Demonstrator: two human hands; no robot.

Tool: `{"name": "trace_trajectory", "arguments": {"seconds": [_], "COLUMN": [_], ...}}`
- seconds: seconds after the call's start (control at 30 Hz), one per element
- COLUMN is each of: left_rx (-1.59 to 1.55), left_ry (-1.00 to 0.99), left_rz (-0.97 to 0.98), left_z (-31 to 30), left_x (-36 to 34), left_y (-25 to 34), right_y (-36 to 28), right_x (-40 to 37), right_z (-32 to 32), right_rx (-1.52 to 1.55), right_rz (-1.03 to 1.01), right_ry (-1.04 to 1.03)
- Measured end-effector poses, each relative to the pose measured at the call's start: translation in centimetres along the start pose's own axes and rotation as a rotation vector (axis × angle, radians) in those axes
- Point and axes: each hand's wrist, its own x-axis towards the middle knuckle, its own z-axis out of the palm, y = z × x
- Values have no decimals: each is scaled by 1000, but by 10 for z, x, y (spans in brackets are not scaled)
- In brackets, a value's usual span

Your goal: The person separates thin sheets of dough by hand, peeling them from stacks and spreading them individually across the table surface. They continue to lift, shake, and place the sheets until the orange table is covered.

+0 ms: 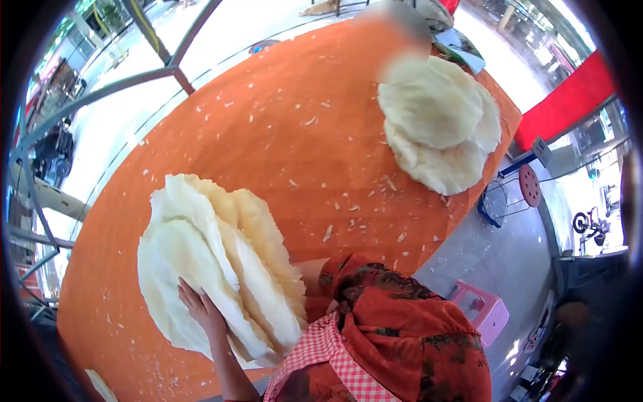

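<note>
A stack of large, thin, pale cracker-like sheets (181,248) with ragged, wavy edges leans on the near left part of the orange-covered table (268,134). Flat against the left face of the stack lies my left hand (194,301), fingers stretched out. My right hand is hidden behind the stack's right side; only part of the forearm (311,271) and the red patterned sleeve show. The sheets stand fanned and tilted between my two arms, whiter on the left and more yellow on the right.
Another pile of pale round sheets (439,127) lies at the far right, near a blurred person (392,40). Crumbs are scattered over the cloth. A pink plastic stool (489,311) and a red-seated stool (529,185) stand on the floor to the right. Metal framing (100,94) rises at left.
</note>
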Motion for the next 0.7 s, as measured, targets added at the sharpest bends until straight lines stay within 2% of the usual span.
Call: {"name": "trace_trajectory", "arguments": {"seconds": [0.03,0.13,0.23,0.43,0.47,0.5,0.63,0.7], "left_rx": [-28,-86,-107,-216,-169,-260,-131,-74], "left_ry": [2,12,23,22,18,-14,-63,-123], "left_rz": [-16,106,311,517,537,515,514,595], "left_z": [4,25,61,148,164,173,230,284], "left_x": [-4,-6,-4,-30,-33,-40,-51,-51], "left_y": [17,68,136,376,413,461,608,658], "right_y": [-6,-31,-68,-145,-155,-167,-207,-219], "right_x": [-11,-58,-129,-332,-368,-405,-538,-582], "right_z": [-7,-44,-107,-287,-316,-344,-454,-498], "right_rx": [16,81,153,275,292,310,408,447], "right_rz": [-25,-132,-294,-632,-664,-703,-837,-881], "right_ry": [-13,-16,9,105,122,137,193,199]}}
